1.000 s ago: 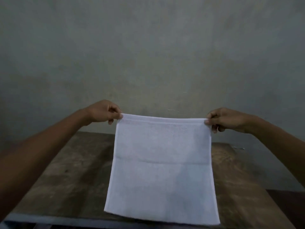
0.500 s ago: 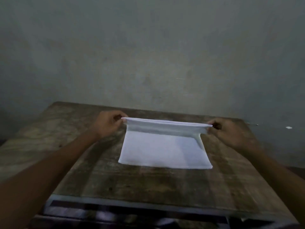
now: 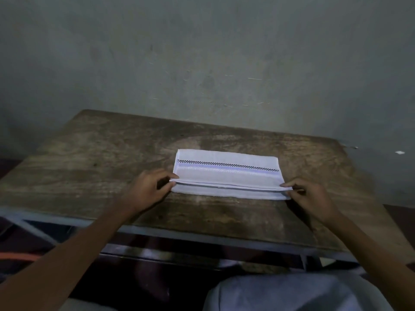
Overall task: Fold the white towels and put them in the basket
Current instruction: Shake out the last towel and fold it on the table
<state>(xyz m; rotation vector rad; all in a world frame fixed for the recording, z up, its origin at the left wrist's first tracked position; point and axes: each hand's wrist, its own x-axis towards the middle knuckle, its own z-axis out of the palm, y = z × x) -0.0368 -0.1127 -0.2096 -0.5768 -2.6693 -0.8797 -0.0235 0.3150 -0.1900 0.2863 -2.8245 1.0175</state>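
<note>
My left hand [image 3: 148, 189] and right hand [image 3: 311, 196] pinch the near corners of the soft, floppy, light towel [image 3: 226, 176] on the table [image 3: 89, 167].

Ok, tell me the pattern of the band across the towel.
The towel carries a black-and-white checkered line with a pale lilac stripe beside it; head view.

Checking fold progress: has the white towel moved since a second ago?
Yes. The white towel came down: held hanging over the wooden table before, it now lies folded flat on its top.
</note>
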